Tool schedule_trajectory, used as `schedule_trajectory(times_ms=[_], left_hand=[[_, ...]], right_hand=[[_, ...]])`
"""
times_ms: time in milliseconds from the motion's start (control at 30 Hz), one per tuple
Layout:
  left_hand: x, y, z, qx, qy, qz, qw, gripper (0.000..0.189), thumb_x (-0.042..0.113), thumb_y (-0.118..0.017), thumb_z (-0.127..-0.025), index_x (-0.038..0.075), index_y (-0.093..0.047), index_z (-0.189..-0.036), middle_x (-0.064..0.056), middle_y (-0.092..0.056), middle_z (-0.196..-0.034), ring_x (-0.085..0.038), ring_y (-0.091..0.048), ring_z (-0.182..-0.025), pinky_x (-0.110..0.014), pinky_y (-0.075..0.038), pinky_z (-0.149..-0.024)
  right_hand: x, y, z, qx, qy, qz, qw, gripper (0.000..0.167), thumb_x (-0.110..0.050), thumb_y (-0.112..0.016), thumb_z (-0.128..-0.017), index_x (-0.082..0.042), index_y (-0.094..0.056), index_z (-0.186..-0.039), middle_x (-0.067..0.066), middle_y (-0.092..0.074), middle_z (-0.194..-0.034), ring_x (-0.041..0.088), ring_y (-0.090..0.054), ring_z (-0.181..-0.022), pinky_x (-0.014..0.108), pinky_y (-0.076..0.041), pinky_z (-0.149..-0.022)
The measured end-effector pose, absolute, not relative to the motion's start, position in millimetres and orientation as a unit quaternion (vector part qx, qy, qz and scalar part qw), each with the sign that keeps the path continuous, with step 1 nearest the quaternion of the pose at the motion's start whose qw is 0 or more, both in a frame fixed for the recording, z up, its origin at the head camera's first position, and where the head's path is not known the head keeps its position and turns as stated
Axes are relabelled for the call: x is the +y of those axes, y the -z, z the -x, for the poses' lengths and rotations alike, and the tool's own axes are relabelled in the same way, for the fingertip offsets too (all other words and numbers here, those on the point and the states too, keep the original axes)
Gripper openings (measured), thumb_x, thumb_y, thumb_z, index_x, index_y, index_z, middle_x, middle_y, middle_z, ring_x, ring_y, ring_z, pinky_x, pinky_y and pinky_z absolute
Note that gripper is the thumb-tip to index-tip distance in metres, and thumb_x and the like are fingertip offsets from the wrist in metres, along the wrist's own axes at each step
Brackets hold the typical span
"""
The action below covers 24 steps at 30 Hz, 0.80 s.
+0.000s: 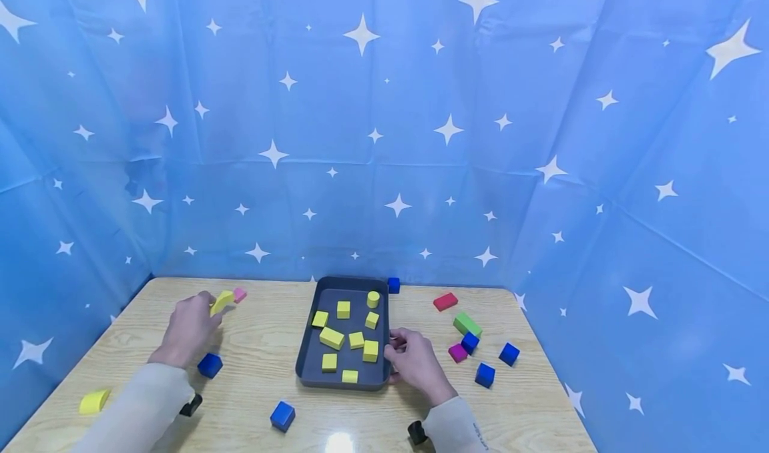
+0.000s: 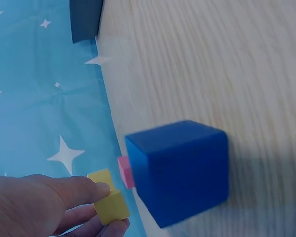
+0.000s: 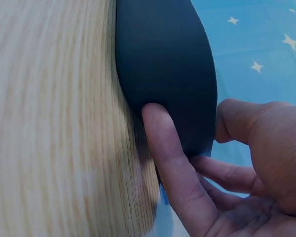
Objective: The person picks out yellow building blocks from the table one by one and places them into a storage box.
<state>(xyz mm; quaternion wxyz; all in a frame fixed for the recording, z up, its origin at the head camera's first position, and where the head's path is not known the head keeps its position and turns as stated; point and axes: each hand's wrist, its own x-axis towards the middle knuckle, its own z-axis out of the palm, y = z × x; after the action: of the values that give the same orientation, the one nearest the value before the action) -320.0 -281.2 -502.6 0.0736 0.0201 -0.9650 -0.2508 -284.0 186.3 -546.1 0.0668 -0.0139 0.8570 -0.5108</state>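
My left hand (image 1: 191, 327) pinches a yellow block (image 1: 222, 301), curved in the head view, above the table's far left part. In the left wrist view the yellow block (image 2: 111, 207) sits between thumb and fingers. Just beyond it lies a pink block (image 1: 239, 295). A blue cube (image 2: 180, 173) is close to the left wrist camera. At the middle stands a dark grey tray (image 1: 345, 382) with several yellow blocks (image 1: 332, 337) inside. My right hand (image 1: 417, 361) holds the tray's right side; one digit (image 3: 160, 123) lies along the outer wall and another reaches the rim.
Right of the tray lie a red block (image 1: 445, 301), a green block (image 1: 466, 324), a magenta block (image 1: 458, 353) and several blue cubes (image 1: 484, 375). Near the front is a blue cube (image 1: 282, 416). A yellow curved block (image 1: 94, 401) lies at the left edge.
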Motion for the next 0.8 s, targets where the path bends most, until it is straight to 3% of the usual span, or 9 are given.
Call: schedule_trajectory(times_ms=[367, 567, 800], left_hand=[[-253.7, 495.9, 324.4, -0.966, 0.24, -0.002, 0.094, 0.043, 0.005, -0.077, -0.109, -0.023, -0.063, -0.139, -0.046, -0.073, -0.124, -0.042, -0.078, -0.095, -0.052, -0.07, -0.078], [-235.7, 494.4, 328.3, -0.965, 0.243, 0.002, 0.098, 0.042, 0.003, -0.077, -0.108, -0.021, -0.064, -0.14, -0.045, -0.073, -0.128, -0.048, -0.08, -0.105, -0.054, -0.071, -0.083], [-213.2, 491.7, 333.3, -0.963, 0.243, 0.033, 0.111, 0.038, 0.0, -0.078, -0.105, -0.021, -0.067, -0.135, -0.043, -0.075, -0.126, -0.048, -0.081, -0.104, -0.056, -0.071, -0.086]], right_hand=[[186.4, 545.2, 285.6, 0.856, 0.512, 0.006, 0.068, 0.05, -0.014, -0.075, -0.112, 0.001, -0.067, -0.159, 0.016, -0.076, -0.127, 0.022, -0.076, -0.102, 0.036, -0.072, -0.069], [186.1, 545.1, 285.1, 0.856, 0.512, 0.009, 0.07, 0.051, -0.013, -0.075, -0.112, 0.001, -0.066, -0.16, 0.016, -0.076, -0.127, 0.022, -0.076, -0.102, 0.035, -0.072, -0.069], [187.4, 547.0, 284.5, 0.854, 0.516, 0.012, 0.071, 0.05, -0.013, -0.075, -0.112, 0.001, -0.066, -0.159, 0.016, -0.076, -0.126, 0.022, -0.076, -0.102, 0.035, -0.072, -0.069]])
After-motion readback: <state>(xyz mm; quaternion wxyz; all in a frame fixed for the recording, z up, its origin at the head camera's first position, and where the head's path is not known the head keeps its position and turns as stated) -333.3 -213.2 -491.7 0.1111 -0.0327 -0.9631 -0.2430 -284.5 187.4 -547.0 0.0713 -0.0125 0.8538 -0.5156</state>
